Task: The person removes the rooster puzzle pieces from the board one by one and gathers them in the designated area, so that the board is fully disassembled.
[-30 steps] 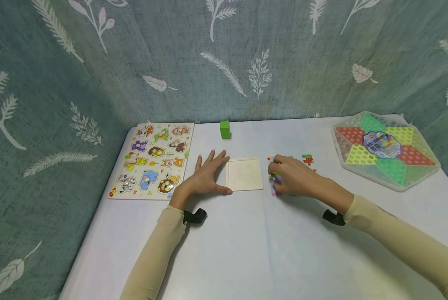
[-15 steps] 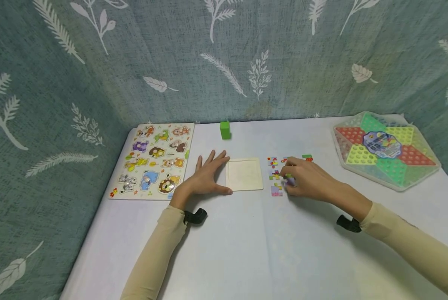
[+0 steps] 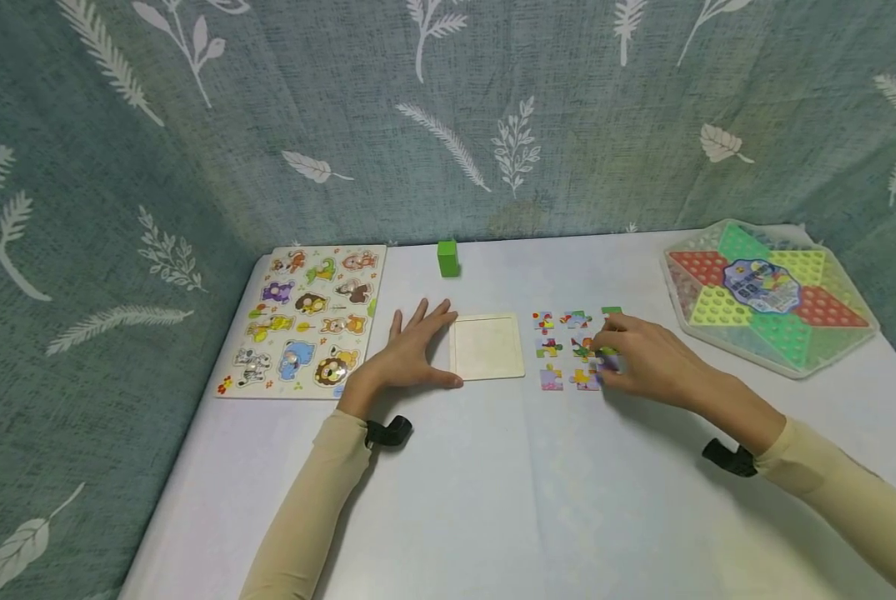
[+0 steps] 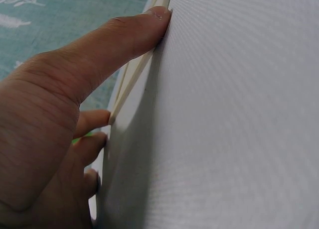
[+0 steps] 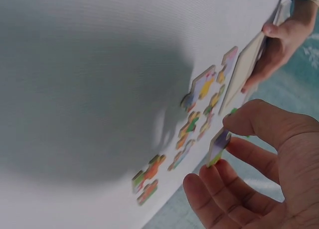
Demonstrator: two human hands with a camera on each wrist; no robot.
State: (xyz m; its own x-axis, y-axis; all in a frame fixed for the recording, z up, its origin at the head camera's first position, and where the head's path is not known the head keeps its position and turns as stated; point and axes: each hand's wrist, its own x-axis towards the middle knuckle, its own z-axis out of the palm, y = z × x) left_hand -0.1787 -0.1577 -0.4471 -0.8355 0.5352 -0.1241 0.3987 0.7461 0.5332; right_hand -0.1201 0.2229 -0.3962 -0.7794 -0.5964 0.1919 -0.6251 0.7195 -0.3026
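Observation:
A shallow square tray of pale wood [image 3: 487, 348] lies mid-table. My left hand [image 3: 410, 350] rests at its left side with fingers spread; the thumb [image 4: 149, 27] is against the near edge and the index fingertip touches further along. My right hand [image 3: 653, 360] is right of the tray over loose jigsaw pieces. Between its thumb and fingers it pinches one jigsaw piece [image 5: 218, 145], purple with some green. Several other jigsaw pieces [image 3: 549, 347] lie apart in rough rows on the cloth, and the right fingers hide part of the rightmost ones.
At the left lies an animal peg puzzle board [image 3: 305, 325]. A green block [image 3: 448, 259] stands behind the tray. A hexagonal Chinese checkers set [image 3: 770, 296] sits at the back right. Patterned fabric [image 3: 448, 125] hangs behind the white table [image 3: 478, 500].
My right hand has moved rightward across the jigsaw pieces, uncovering the left and middle ones, with a purple piece still in its fingers. The left hand and tray have stayed put.

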